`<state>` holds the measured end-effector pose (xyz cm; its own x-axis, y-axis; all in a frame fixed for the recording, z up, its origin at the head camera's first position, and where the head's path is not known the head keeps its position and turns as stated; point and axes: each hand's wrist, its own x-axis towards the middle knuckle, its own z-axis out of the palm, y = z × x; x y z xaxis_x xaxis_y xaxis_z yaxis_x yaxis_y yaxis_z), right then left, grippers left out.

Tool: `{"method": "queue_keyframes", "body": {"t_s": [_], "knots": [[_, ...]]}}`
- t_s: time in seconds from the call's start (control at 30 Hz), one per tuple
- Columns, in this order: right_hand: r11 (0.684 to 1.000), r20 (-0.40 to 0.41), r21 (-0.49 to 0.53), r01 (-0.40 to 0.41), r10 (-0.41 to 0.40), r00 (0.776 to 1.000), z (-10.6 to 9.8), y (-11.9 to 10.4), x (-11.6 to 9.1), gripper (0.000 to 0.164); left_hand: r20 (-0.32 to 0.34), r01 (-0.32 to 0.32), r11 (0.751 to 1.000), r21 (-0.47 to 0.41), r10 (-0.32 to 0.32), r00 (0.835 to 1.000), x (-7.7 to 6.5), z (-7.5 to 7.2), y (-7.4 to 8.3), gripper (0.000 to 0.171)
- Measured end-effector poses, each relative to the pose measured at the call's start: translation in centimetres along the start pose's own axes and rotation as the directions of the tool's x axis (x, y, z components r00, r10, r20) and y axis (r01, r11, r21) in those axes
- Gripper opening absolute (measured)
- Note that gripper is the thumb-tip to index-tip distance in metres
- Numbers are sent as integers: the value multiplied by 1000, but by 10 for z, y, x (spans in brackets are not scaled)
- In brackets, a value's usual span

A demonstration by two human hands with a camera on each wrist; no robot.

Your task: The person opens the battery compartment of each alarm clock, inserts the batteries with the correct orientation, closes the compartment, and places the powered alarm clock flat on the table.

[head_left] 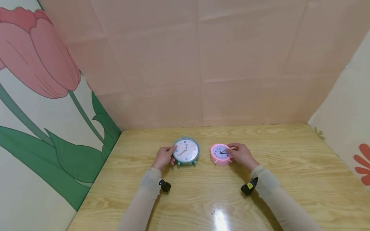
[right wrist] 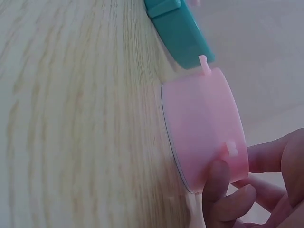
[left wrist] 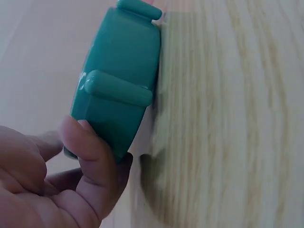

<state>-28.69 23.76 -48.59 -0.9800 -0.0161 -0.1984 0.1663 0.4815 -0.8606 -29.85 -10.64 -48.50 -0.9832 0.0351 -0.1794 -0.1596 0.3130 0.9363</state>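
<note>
A teal alarm clock (head_left: 186, 150) with a white dial lies face up on the wooden table, its stubby feet pointing toward me. My left hand (head_left: 164, 157) grips its left edge. In the left wrist view, fingers (left wrist: 95, 161) curl around the teal rim (left wrist: 114, 61), and that end stands slightly off the tabletop. To the right, a smaller pink alarm clock (head_left: 221, 154) also faces up. Its right edge is pinched by my right hand (head_left: 242, 155), with fingertips over the dial's edge. Small pink feet (right wrist: 231, 148) jut from its side in the right wrist view.
The light wooden table (head_left: 202, 192) meets a wall covered in creased pinkish-brown sheeting (head_left: 199, 64) at the back. A tulip mural (head_left: 43, 57) covers the left wall, and a white wall (head_left: 347, 106) with a red flower bounds the right. A narrow gap separates the two clocks.
</note>
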Motion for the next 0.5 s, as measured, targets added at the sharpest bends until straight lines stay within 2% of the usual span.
{"method": "queue_keyframes", "body": {"t_s": [0.27, 0.5], "knots": [[1000, -8, 5, -10, 10, 1000, 1, 2, 0, 43, -16, 34, 999, 33, -34, 999, 0, 4, -3, 45], [1000, -14, 11, -18, 19, 1000, 1, 2, 1, 43, 0, 26, 998, 54, -26, 1000, -2, 7, -3, 44]]}}
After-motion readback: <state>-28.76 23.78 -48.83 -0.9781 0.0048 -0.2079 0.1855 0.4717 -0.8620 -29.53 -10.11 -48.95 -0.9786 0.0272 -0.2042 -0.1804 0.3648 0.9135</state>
